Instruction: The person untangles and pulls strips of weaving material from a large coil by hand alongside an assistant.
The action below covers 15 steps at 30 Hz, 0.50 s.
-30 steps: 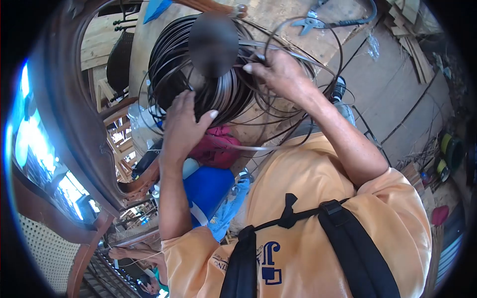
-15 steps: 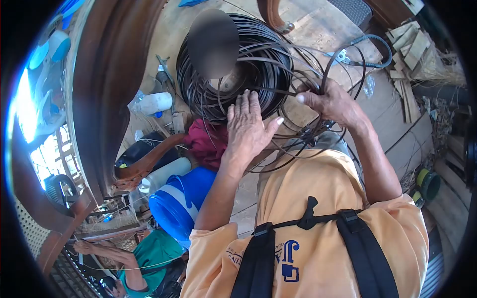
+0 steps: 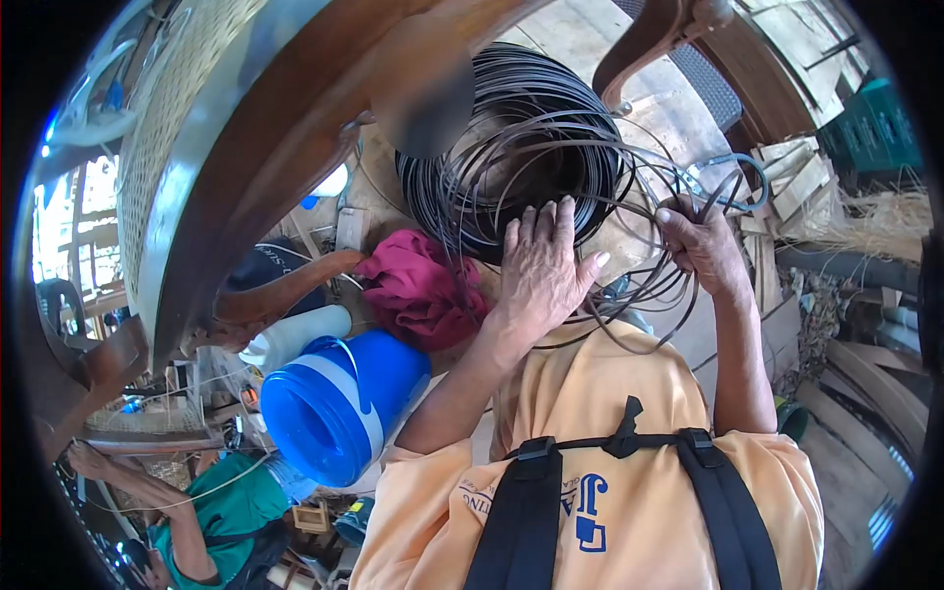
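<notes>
A large coil of dark, thin strip (image 3: 428, 192) lies on the floor in front of me, with loose turns spilling off its right side. My left hand (image 3: 541, 261) rests palm down at the coil's near edge, fingers stretched out and thumb apart. To the right, my right hand (image 3: 703, 246) is closed around several strands of the strip. Slack loops (image 3: 629, 295) hang below that hand, close to my shirt. A blurred patch covers part of the coil's upper left.
Left of the coil are a maroon cloth (image 3: 418, 290), a blue bucket (image 3: 324, 408) and curved wooden furniture (image 3: 265, 138). A person in a green shirt (image 3: 231, 501) works at lower left. Wood scraps (image 3: 787, 172) and a blue cable loop (image 3: 755, 182) are at right.
The view has shifted, with the wooden furniture now leaning further over the coil. My right hand has moved farther from my left hand, still gripping strands. The left hand stays flat at the coil.
</notes>
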### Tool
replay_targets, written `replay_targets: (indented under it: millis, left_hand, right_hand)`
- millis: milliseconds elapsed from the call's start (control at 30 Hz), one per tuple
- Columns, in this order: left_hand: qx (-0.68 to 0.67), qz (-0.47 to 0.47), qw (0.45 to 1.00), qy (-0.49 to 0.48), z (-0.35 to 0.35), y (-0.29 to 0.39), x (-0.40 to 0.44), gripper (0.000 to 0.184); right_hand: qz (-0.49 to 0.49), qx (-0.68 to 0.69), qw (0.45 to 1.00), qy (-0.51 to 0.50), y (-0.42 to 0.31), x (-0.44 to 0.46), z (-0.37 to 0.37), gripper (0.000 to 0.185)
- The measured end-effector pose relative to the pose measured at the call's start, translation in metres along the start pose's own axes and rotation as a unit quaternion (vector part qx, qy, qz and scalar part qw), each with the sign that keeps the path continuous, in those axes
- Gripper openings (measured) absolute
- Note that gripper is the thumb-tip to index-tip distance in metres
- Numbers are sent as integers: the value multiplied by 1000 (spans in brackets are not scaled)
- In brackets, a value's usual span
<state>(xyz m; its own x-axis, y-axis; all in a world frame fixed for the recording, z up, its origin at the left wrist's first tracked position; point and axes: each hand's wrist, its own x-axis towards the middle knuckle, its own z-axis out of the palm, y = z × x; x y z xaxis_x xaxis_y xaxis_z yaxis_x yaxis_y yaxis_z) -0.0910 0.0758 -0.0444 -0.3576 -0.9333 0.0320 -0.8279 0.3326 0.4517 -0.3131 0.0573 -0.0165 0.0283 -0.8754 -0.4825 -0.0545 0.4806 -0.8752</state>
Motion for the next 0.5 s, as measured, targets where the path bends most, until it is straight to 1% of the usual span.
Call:
replay_targets:
  millis: [67,100,133,200,267,300,333,400,433,467,500]
  left_hand:
    - [-72,-11,997,7,-5,-9,8,58]
    - [-97,25,992,75,-4,-19,14,47]
    - [-83,10,991,106,-3,-27,22,36]
    - [-98,-22,990,98,-15,-41,38,29]
    - [-82,-40,992,92,-13,-58,55,26]
    - [-88,-19,993,81,-11,-66,65,26]
    - [-70,-17,994,81,-3,-76,77,28]
    - [-116,-78,990,-14,-9,-73,99,31]
    - [-218,-125,968,-27,-1,-79,109,31]
    - [-316,-170,933,-40,12,-89,118,32]
    - [-303,-158,940,-18,26,-98,124,31]
  right_hand:
    - [-9,10,1000,18,2,1,1,20]
    - [-15,16,999,29,2,2,1,19]
    - [-18,24,999,26,2,3,0,19]
    - [-21,43,999,24,2,2,-2,18]
    - [-18,62,997,35,-1,2,-3,16]
    - [-13,68,997,42,-3,1,1,16]
    - [-10,74,996,50,-5,0,3,16]
    - [-14,79,996,44,-5,-1,4,16]
    - [-12,73,996,48,-7,-2,6,16]
    - [-10,69,996,53,-9,-3,7,15]
    - [-3,67,996,61,-10,-3,8,16]
